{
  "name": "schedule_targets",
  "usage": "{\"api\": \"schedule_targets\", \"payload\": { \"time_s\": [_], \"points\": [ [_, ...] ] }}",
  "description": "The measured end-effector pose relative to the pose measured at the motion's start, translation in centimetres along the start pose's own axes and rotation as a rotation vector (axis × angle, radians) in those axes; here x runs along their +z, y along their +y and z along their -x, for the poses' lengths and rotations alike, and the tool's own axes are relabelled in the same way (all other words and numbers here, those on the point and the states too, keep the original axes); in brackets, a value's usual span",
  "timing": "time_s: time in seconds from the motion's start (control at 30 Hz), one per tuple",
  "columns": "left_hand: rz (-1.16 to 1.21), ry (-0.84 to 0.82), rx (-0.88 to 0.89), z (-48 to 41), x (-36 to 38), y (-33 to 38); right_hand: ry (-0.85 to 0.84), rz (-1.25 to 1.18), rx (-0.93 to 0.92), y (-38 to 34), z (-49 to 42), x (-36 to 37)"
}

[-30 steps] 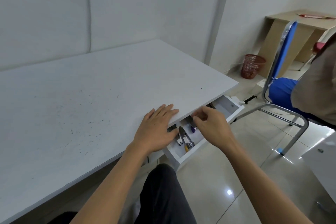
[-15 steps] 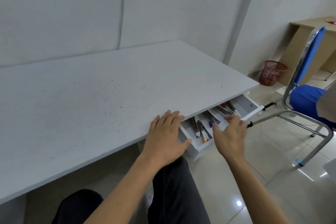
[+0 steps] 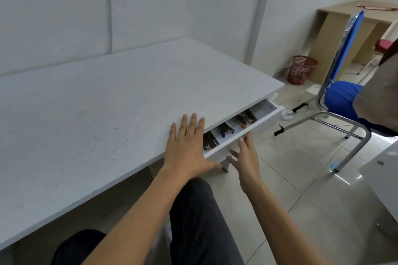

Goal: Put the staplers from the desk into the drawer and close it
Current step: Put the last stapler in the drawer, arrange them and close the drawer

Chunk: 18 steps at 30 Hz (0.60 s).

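Drawer (image 3: 241,133), part-open, long axis along the desk (image 3: 107,114) edge; right hand (image 3: 245,157), empty and spread, faces its front; left hand (image 3: 187,148) lies flat, empty, on the desktop.

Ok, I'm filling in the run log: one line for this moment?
phase: closing | white desk drawer: part open, staplers inside | left hand: flat on white desk | right hand: open at drawer front

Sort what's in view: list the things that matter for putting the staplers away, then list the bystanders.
Job:
drawer, still partly open
staplers lying inside it
desk
left hand flat on the desk edge
right hand open at the drawer front

Bystanders:
blue chair
red wastebasket
wooden desk
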<state>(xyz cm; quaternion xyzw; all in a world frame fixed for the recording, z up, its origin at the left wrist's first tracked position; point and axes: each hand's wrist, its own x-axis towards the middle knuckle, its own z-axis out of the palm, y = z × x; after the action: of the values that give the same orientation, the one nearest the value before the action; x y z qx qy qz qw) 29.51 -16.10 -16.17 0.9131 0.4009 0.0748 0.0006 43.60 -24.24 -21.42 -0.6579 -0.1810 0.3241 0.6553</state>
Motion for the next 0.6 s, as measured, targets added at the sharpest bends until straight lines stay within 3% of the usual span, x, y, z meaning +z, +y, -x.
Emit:
{"api": "schedule_targets", "payload": {
  "time_s": [0.13, 0.47, 0.6],
  "points": [
    [-0.048, 0.042, 0.024, -1.6, 0.2, -0.4, -0.097, 0.060, -0.019, -0.8, -1.8, 1.7],
    [-0.077, 0.087, 0.012, -2.3, 0.6, -0.4, -0.278, 0.485, -0.017, -2.7, -7.3, 3.4],
    [-0.075, 0.089, 0.018, -2.3, 0.8, -0.5, -0.321, 0.474, -0.018, -3.1, -7.2, 2.4]
  ]
}}
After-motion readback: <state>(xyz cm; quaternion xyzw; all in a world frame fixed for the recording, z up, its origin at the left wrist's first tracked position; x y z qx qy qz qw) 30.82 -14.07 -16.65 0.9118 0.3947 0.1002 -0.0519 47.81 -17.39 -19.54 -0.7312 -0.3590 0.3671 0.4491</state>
